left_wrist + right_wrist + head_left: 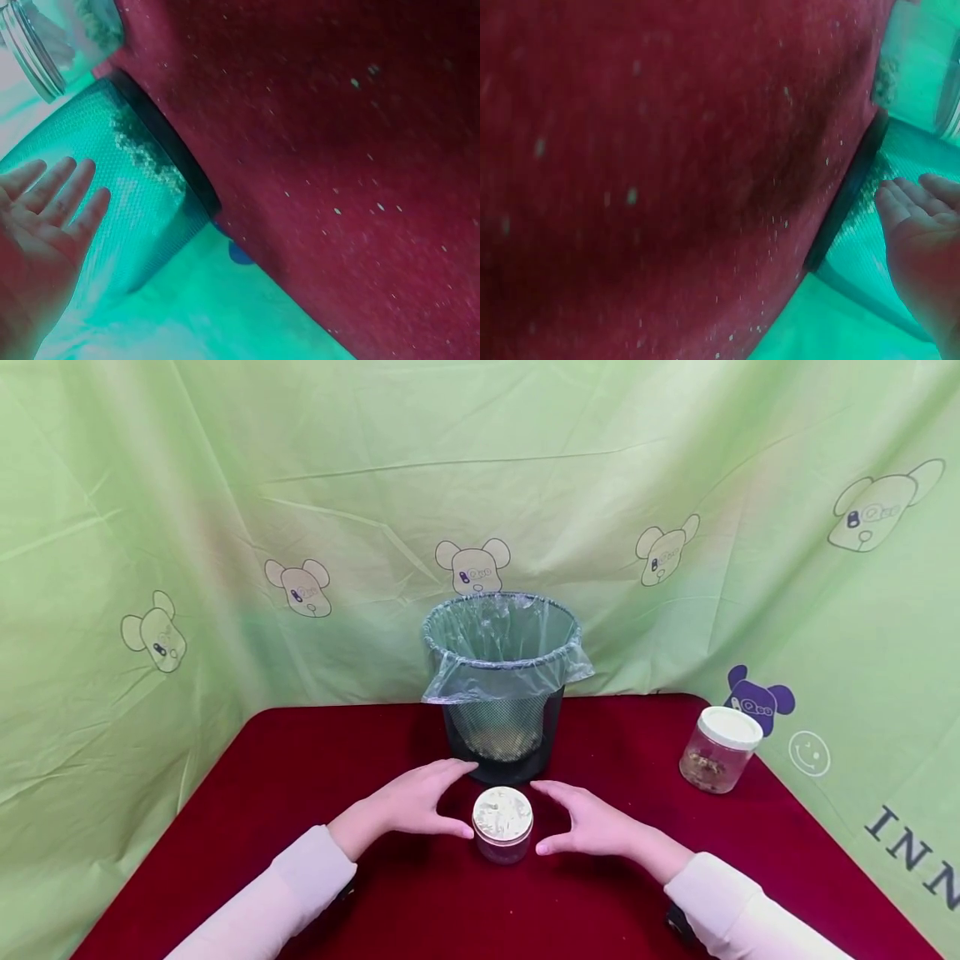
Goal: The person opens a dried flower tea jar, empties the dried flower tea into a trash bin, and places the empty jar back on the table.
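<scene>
A small clear jar point(504, 847) with a shiny, pale metallic lid point(502, 814) stands upright near the front of the table. My left hand point(416, 797) curves loosely at its left, thumb tip close to the jar's side. On the other side my right hand point(596, 820) has its fingers spread in the same way, a small gap from the jar. Neither hand grips anything. In the left wrist view the jar point(90, 37) shows a ridged silver rim and crumbly bits near its base. The right wrist view cuts the jar point(911, 71) off at its edge.
Right behind the jar stands a black mesh bin point(555, 727) lined with a clear plastic bag point(480, 681). A larger jar point(731, 760) with a white lid and brownish contents is at the right edge. Pale specks dot the red tablecloth point(337, 150). Green curtains point(337, 485) enclose the table.
</scene>
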### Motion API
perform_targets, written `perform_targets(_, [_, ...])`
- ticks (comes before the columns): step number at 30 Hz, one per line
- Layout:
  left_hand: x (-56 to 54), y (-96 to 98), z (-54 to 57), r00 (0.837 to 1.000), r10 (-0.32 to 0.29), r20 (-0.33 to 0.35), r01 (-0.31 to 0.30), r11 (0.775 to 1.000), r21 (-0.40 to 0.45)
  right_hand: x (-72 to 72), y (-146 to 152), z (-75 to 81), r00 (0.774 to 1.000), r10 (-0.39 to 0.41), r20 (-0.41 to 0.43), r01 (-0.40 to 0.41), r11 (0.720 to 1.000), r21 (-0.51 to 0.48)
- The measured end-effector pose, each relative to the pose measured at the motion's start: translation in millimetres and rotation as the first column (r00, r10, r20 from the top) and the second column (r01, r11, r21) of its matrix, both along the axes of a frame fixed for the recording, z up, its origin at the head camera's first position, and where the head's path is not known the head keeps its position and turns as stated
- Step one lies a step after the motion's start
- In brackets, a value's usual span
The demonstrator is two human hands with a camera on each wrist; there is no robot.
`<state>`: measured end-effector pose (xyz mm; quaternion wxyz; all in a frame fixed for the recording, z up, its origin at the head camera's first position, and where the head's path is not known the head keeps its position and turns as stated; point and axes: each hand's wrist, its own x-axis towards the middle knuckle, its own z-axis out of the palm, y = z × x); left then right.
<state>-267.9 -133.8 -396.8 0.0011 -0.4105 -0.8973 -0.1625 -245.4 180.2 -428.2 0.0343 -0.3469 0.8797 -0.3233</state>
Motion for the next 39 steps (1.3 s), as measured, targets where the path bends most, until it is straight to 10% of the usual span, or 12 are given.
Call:
perform_targets(19, [4.7,30.6,-12.5,0.996,-0.089,-0.026,0.090,0.995,0.038,-5.6,-21.5,-14.8,0.941,0.165,0.297,-0.068,0.948,-0.310])
perform_targets(39, [5.4,39.1,-18.8,0.997,-0.081,-0.020,0.082,0.993,0.084,-1.6,-37.4,-20.2,0.947,0.172,0.271,-0.063,0.927,-0.370])
